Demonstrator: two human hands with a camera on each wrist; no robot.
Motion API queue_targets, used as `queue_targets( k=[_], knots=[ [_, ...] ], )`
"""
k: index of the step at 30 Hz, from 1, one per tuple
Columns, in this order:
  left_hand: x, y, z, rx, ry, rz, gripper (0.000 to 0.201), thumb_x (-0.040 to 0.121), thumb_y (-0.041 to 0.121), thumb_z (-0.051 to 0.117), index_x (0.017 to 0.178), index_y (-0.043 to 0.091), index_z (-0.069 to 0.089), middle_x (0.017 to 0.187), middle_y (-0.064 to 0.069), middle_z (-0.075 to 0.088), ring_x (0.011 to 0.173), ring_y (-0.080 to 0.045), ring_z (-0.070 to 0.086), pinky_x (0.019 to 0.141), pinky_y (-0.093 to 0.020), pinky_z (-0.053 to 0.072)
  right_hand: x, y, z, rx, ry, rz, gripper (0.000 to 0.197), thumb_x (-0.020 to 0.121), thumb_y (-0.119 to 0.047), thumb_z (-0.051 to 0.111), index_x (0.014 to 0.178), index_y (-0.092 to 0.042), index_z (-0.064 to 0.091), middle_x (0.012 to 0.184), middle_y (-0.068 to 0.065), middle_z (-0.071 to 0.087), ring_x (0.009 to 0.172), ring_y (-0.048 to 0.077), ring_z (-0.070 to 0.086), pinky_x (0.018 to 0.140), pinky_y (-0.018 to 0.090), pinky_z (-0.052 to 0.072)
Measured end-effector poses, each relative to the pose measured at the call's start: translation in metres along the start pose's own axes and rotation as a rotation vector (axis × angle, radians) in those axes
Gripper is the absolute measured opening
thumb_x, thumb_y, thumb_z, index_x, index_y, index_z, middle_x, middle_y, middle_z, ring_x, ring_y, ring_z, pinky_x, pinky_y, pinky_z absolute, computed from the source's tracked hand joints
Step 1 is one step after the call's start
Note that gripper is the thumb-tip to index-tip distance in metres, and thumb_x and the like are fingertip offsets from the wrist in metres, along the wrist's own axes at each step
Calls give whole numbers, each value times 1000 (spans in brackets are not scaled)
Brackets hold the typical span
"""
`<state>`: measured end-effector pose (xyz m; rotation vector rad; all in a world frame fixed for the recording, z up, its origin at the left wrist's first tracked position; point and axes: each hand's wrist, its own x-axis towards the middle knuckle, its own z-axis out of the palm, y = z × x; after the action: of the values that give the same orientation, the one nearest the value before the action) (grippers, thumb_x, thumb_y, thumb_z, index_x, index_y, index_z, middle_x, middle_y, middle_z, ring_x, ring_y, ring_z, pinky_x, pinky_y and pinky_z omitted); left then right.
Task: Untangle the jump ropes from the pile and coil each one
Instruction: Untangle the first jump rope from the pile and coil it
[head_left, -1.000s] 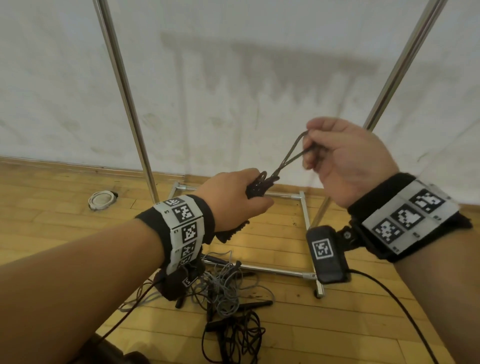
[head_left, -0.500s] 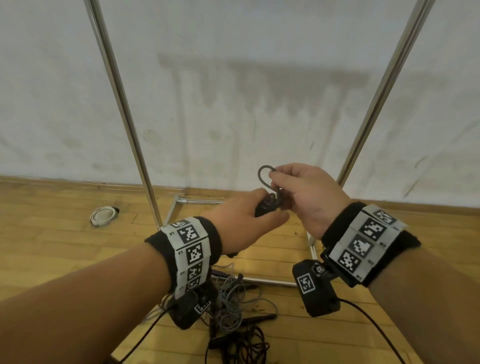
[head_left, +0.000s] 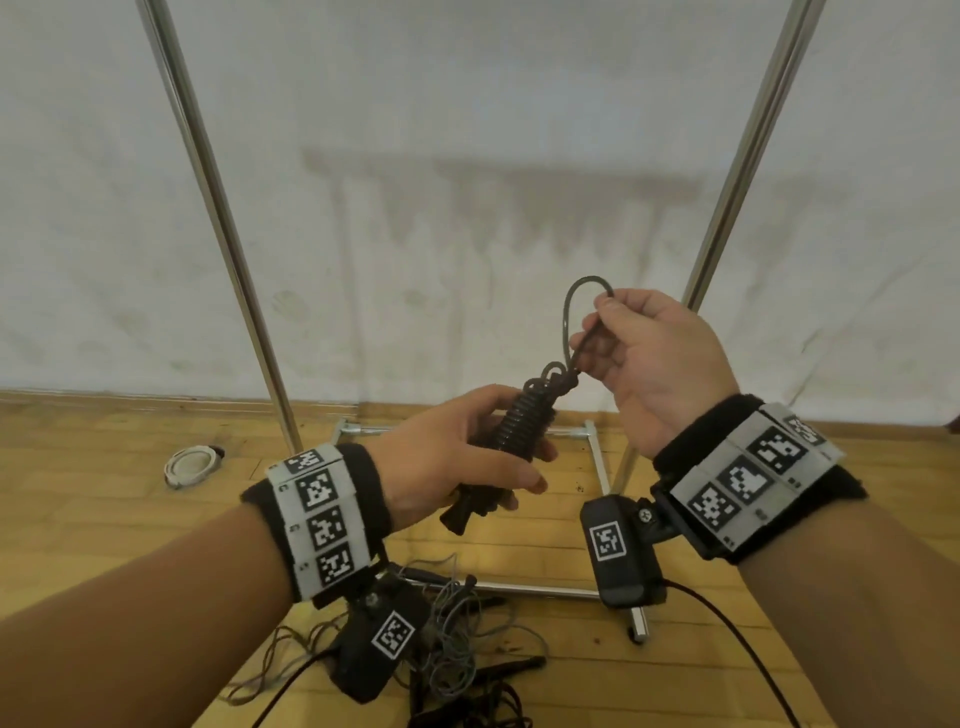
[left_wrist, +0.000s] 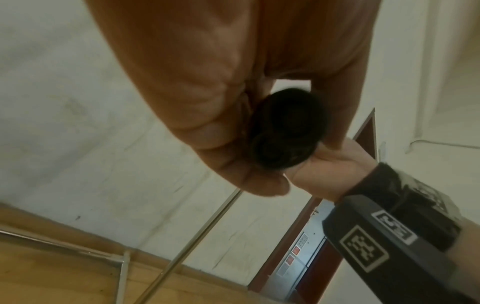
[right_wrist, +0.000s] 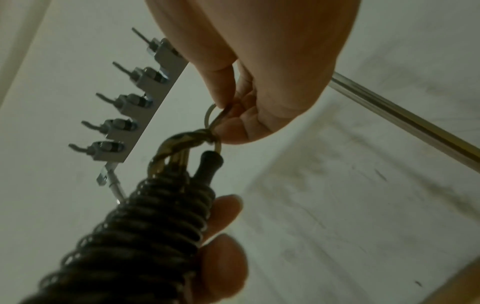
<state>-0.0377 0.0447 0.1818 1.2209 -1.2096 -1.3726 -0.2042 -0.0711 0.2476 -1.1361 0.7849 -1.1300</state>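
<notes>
Black coiled jump rope gripped in left hand, right hand fingers pinching its loop, apparently its end.

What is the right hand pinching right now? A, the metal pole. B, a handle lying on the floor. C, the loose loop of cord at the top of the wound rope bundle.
C: the right hand pinches the cord loop above the bundle that the left hand holds.
</notes>
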Motion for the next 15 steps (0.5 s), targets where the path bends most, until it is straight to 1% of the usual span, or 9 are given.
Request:
queue_targets(
  k=[1,3,4,5,6,8,10,13,15],
  knots=[
    [-1,0,-2,-63,-14,21,64,77,17,87,136,26,64,125,-13,73,108,-40,72,79,-40,60,2,-3,-3,34,40,0,12,104,-7,55,111,-4,64,84,10,64,75,24,67,76,38,63],
    [-1,-1,-2,-141,37,50,55,81,13,83,133,26,69,122,-16,73,95,-34,73,66,-35,60,2,-4,-7,71,89,14,11,104,-8,55,111,-6,64,88,11,64,78,25,69,76,38,64],
    [-1,-1,0,-159,81,64,51,80,16,81,130,25,71,118,-16,74,85,-30,72,57,-32,57,1,-4,-8,70,98,23,11,104,-9,55,111,-7,64,90,12,64,78,25,70,76,38,64],
    [0,-1,3,-155,126,80,47,80,23,80,126,25,72,112,-16,74,75,-25,68,49,-29,51,0,-3,-9,63,96,28,11,104,-10,55,112,-8,63,91,12,65,77,25,72,74,38,65],
    [1,0,5,-124,173,97,43,80,32,79,123,25,73,106,-15,75,66,-21,63,45,-27,45,-1,-1,-8,51,89,26,12,105,-11,55,113,-9,63,91,11,66,74,24,73,73,39,65],
    [3,3,10,9,275,127,37,82,55,74,110,30,76,93,-9,76,54,-17,56,42,-24,38,-4,3,-5,3,68,6,13,105,-13,54,115,-11,62,87,10,68,72,24,75,69,40,65],
    [5,5,15,115,362,149,44,83,72,66,96,31,76,82,-5,76,48,-16,52,41,-24,36,-8,8,-2,-66,45,-23,11,104,-14,56,113,-16,62,88,9,71,76,23,77,66,38,65],
    [9,5,21,190,439,154,52,85,79,57,91,30,75,76,-3,75,44,-16,51,39,-24,38,-11,14,-2,-158,27,-57,15,101,-11,59,110,-23,62,92,7,72,80,16,77,65,33,64],
    [12,5,26,217,433,130,55,85,82,53,94,32,74,80,-3,76,48,-18,57,42,-26,44,-10,11,-4,-185,34,-74,18,100,-10,59,109,-24,63,92,6,72,83,19,77,66,35,64]
  ],
)
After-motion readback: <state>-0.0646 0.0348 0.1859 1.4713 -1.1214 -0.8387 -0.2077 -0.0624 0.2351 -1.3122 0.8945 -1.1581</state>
